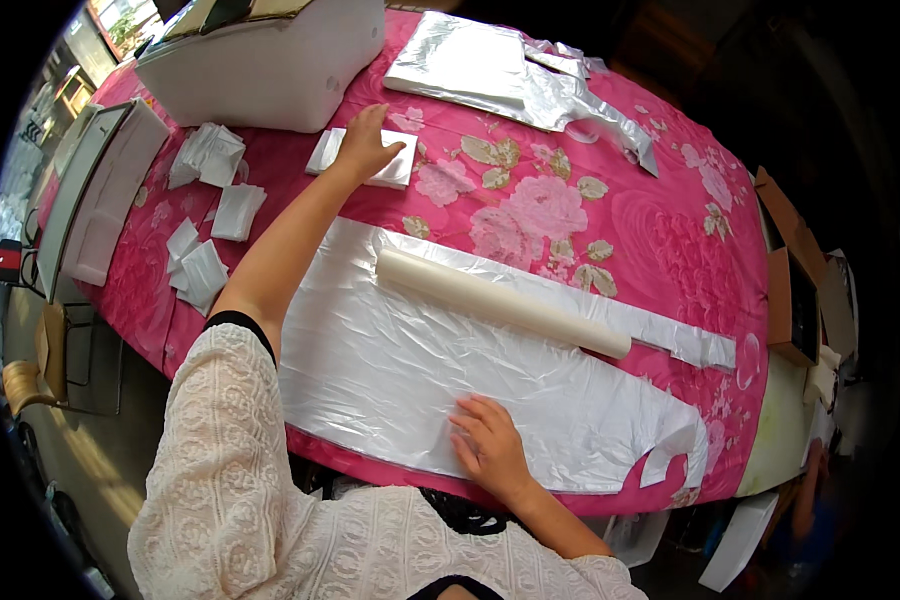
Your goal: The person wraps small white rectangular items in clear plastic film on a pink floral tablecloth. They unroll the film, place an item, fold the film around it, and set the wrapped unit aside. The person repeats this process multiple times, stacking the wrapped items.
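My left hand point(368, 147) reaches forward and lies on a small stack of white folded sheets point(395, 172), fingers stretched and thumb spread. Closer to me, my right hand point(494, 446) rests with its fingers apart on the near edge of a silver-white plastic carrier bag point(390, 370) laid flat, whose cut handles point right. Across the upper part of this bag lies a long cream-white tube point(500, 302), tilted down toward the right. Whether the bag is a single layer or several, I cannot tell.
White folded bundles point(206, 156) lie at the left. A white foam box point(270, 65) stands at the back left, with folded silver bags point(460, 65) right of it. The cloth point(530, 210) is pink and flowered. An open cardboard box point(792, 300) is at the far right.
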`<state>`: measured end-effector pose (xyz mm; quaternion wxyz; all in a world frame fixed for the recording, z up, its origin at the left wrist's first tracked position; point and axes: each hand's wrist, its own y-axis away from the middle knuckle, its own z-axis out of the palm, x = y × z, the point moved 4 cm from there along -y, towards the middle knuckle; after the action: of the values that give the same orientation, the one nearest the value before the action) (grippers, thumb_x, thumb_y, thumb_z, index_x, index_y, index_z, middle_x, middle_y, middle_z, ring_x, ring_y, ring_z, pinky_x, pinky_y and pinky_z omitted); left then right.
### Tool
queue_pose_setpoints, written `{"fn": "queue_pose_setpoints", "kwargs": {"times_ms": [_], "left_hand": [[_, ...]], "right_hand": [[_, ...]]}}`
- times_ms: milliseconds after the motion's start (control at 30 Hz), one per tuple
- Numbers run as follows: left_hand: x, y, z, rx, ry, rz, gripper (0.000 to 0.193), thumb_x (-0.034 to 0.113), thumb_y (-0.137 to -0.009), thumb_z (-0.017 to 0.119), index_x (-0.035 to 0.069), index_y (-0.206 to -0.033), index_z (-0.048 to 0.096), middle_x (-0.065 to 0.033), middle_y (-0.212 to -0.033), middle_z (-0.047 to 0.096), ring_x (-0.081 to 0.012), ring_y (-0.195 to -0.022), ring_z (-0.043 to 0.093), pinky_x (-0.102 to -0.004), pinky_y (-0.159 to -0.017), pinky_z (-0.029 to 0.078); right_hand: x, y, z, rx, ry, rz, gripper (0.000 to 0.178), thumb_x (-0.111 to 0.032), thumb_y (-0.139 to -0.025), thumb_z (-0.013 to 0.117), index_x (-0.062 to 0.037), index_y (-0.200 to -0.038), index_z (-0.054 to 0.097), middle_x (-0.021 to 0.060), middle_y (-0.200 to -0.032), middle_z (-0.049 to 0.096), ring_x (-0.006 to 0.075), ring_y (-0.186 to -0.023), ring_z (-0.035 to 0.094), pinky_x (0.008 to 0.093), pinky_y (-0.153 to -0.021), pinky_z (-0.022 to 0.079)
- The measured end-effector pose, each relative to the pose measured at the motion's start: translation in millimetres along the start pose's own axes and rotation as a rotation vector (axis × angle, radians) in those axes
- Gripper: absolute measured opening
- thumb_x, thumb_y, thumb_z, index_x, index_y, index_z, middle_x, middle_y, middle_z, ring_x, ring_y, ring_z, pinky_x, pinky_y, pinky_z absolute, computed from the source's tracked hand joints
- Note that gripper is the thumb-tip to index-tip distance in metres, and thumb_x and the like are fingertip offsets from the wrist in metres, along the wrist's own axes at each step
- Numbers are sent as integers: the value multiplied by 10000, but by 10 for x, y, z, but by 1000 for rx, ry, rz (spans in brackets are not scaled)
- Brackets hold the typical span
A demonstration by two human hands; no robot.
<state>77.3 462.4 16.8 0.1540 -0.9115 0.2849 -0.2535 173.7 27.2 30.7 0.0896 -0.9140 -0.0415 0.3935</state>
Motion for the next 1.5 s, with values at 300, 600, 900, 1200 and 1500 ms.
{"fn": "queue_pose_setpoints", "kwargs": {"times_ms": [300, 600, 900, 1200, 1500], "left_hand": [[1107, 1126, -890, -50, 281, 232, 439, 38, -758, 647, 35, -1181, 531, -136, -1292, 477, -315, -1208, 424, -395, -1007, 351], [2264, 2712, -580, -424, 502, 318, 764, 171, -744, 688, 27, -1380, 289, -267, -1456, 136, -441, -1332, 187, -475, -1071, 228], [2968, 3083, -424, -577, 344, 412, 805, 286, -751, 670, 5, -1391, 270, -302, -1466, 30, -474, -1358, 32, -502, -1091, 151], [3093, 3208, -313, -480, 546, 383, 731, 175, -768, 655, -3, -1369, 279, -291, -1468, 40, -458, -1360, 58, -489, -1089, 136], [3201, 3317, -365, -484, 464, 389, 733, 134, -751, 639, -3, -1372, 274, -293, -1468, 37, -452, -1362, 56, -493, -1095, 113]], "right_hand": [[883, -528, -884, 212, 597, 72, 541, -84, -711, 680, -55, -1224, 512, 157, -1170, 527, 328, -1107, 479, 427, -960, 359], [295, 213, -472, -49, 101, 313, 535, -250, -825, 602, -36, -1294, 461, 172, -1211, 494, 321, -1130, 460, 409, -985, 350], [1215, 1281, -1095, 201, 599, 354, 579, -313, -857, 551, -42, -1343, 389, 166, -1443, 289, 308, -1337, 265, 425, -1086, 220], [1557, 1760, -2107, 459, 1106, 936, 513, -188, -848, 506, 51, -1292, 414, 216, -1396, 350, 350, -1327, 272, 467, -1090, 196], [1386, 1299, -1306, 321, 580, 382, 541, -290, -869, 535, 10, -1305, 420, 185, -1417, 332, 317, -1330, 280, 434, -1085, 224]]}}
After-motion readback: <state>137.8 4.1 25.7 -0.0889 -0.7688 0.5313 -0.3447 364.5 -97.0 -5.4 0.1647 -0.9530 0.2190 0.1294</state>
